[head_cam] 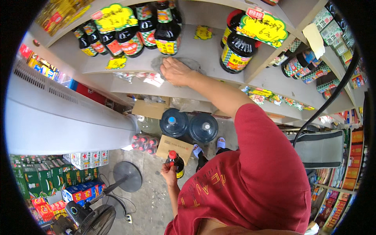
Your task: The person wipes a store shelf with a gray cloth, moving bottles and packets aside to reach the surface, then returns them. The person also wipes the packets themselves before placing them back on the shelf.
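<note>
My right hand (176, 70) reaches up to a pale shelf (205, 44) and presses down on a grey cloth (157, 63), fingers bent over it. Just behind the cloth stands a dark sauce bottle (167, 36) with a yellow label. Lower down, away from the shelf, my left hand (169, 173) grips a dark sauce bottle (177, 167) with a red cap, held upright in front of my body. More dark bottles (130, 42) stand in rows to the left on the shelf, and a large dark bottle (238, 54) stands to the right.
Below the shelves are large water jugs (202, 127), a cardboard box (174, 148) and wrapped red-capped bottles (144, 144). A white appliance (70, 117) flanks the left side. On the floor stand a fan (97, 220), its cables and drink cartons (47, 176). A black cable (323, 102) hangs at right.
</note>
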A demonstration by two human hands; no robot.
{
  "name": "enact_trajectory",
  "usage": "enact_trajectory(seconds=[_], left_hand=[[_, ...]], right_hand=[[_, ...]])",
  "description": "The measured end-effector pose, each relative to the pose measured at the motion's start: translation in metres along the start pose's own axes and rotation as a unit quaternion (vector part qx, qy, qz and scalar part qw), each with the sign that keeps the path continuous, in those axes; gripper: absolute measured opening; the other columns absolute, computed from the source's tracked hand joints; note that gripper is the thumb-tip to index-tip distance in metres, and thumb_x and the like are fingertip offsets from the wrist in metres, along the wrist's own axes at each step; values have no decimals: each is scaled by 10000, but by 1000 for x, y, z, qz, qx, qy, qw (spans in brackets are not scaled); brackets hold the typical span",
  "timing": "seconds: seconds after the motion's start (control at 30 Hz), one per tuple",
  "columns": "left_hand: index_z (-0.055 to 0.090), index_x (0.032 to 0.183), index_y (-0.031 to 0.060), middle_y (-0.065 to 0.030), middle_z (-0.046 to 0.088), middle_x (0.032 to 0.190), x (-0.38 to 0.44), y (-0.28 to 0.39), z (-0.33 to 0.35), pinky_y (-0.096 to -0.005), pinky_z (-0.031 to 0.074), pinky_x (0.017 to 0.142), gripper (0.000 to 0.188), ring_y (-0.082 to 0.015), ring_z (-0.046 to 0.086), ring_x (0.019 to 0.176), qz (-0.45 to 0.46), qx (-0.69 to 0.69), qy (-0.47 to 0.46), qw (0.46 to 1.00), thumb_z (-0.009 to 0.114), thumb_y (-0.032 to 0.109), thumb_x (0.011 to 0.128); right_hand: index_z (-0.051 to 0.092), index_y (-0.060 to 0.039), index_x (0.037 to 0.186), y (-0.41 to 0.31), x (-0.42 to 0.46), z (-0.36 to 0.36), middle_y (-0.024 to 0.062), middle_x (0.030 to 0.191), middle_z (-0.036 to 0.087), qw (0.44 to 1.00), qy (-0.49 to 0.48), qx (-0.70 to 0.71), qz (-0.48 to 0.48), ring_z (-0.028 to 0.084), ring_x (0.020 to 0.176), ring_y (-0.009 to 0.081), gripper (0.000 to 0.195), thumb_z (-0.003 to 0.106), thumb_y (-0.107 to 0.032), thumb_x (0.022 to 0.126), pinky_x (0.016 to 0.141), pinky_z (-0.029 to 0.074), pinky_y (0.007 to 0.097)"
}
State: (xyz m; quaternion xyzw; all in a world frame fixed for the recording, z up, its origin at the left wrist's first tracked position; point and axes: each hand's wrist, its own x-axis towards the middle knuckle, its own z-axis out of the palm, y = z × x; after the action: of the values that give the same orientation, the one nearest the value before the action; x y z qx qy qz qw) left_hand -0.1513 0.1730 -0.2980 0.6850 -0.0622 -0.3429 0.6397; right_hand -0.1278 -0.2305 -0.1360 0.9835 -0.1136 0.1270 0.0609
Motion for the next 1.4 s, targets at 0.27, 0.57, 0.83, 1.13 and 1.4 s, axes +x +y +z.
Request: enact_trajectory(seconds=[0.27,0.57,0.83,1.13,1.4], left_hand=[[478,675,16,-11,529,641,11,29,26,-199,391,512,130,-55,459,560,2,35,-74,997,511,-101,630],[518,703,-13,-69,544,661,25,125,60,-215,383,493,144,-107,474,541,119,-164,-108,973,480,-122,618],[522,838,-35,-62,534,728,34,288,119,-241,418,597,187,-112,479,606,285,-252,-181,907,501,-81,657],[534,814,-75,-123,567,697,113,360,159,-277,400,540,122,-171,483,557,297,-259,-212,894,493,-89,700],[518,757,-54,-129,554,666,171,384,179,-248,377,478,66,-171,485,529,355,-215,-111,903,507,-83,699]], right_hand=[[466,104,994,21,-109,-29,243,1096,454,996,32,-19,77,419,1014,334,381,540,-19,642,879,381,350],[445,85,1060,25,-198,-52,236,1154,404,994,37,-68,72,388,1066,344,439,515,-33,643,908,360,359],[471,90,1032,21,-233,-70,270,1174,385,998,3,-42,50,405,1038,351,433,520,-41,622,876,391,348],[491,14,902,25,-327,-54,169,936,507,953,-179,81,230,484,946,308,347,599,-91,589,794,431,374],[479,25,898,1,-377,-33,195,949,508,919,-163,207,293,495,935,343,339,588,-118,610,792,434,411]])
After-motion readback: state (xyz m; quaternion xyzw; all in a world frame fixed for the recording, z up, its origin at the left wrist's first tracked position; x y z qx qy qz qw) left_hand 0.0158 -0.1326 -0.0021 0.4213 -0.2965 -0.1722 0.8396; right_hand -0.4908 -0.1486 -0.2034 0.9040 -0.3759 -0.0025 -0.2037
